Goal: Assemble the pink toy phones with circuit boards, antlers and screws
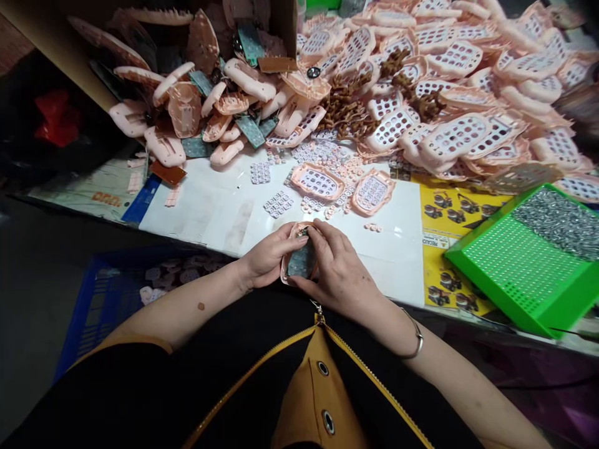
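Close to my body, at the table's front edge, both hands hold one pink plastic shell (pixel 284 272) with a green circuit board (pixel 301 262) lying in it. My left hand (pixel 266 255) grips the shell's left side, its thumb on top near the board's upper end. Over the right side curls my right hand (pixel 339 265), fingers at the top edge and thumb at the bottom. Just beyond lie two pink shells with keypads, one (pixel 318 181) on its side and another (pixel 373 191) to its right. White keypad pieces (pixel 278 204) are scattered beside them.
Pink shells with white keypads (pixel 461 134) are heaped at the back right, near brown wire bundles (pixel 346 106). A cardboard box (pixel 77 59) spills shells and boards at left. A green basket (pixel 528 268) of small screws stands right. A blue crate (pixel 100 293) sits below.
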The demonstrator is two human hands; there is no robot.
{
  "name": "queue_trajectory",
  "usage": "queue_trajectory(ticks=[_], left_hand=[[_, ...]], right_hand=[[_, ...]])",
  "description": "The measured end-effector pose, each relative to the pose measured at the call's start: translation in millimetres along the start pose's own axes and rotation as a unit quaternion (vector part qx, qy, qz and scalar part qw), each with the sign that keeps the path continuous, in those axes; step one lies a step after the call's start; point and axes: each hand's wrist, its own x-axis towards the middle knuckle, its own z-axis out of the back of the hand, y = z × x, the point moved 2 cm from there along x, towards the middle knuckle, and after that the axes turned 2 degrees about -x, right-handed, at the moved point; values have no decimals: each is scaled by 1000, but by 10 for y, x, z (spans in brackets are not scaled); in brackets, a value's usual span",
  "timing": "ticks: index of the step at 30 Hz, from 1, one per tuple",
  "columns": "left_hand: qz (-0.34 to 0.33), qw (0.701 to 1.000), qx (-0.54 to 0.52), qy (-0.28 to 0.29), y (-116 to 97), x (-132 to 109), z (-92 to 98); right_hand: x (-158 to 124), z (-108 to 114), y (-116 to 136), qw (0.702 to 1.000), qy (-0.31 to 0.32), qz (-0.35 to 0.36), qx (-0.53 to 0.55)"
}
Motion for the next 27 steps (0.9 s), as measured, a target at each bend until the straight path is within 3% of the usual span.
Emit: queue_trajectory(ticks=[4, 10, 21, 27], left_hand=[[20, 1000, 11, 14, 17, 14, -7], [31, 998, 52, -16, 12, 34, -49], [-2, 996, 81, -38, 44, 40, -14], [37, 995, 86, -46, 33, 66, 11]], right_hand=[[-10, -11, -29, 999, 16, -19, 24], [-6, -21, -62, 998, 30, -35, 44], [-11, -28, -45, 999, 15, -23, 37], [6, -17, -134, 988, 23, -89, 121]])
